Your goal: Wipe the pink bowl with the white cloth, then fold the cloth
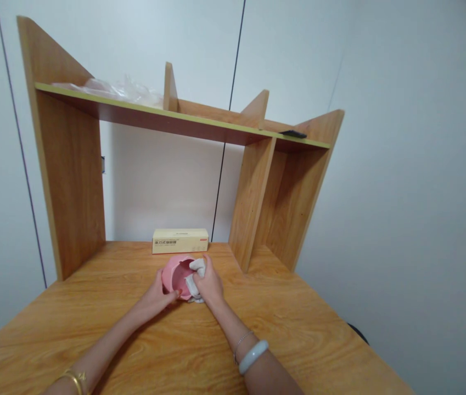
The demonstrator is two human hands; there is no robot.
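A pink bowl [169, 272] is tilted on its side above the wooden desk, its hollow facing right and toward me. My left hand [159, 293] grips it from the left, with the thumb over the near rim. In my right hand [210, 282] is a crumpled white cloth [192, 286], pressed against the bowl's right rim and partly inside it. Part of the cloth hangs below the bowl. Some fingers of both hands are hidden behind the bowl and the cloth.
Just behind the bowl lies a long cream box [180, 241] with printed lettering. A wooden shelf unit [253, 197] rises from the desk [167, 351] at the back. On its upper board are a clear plastic bag [123, 90] and a flat dark object [293, 133].
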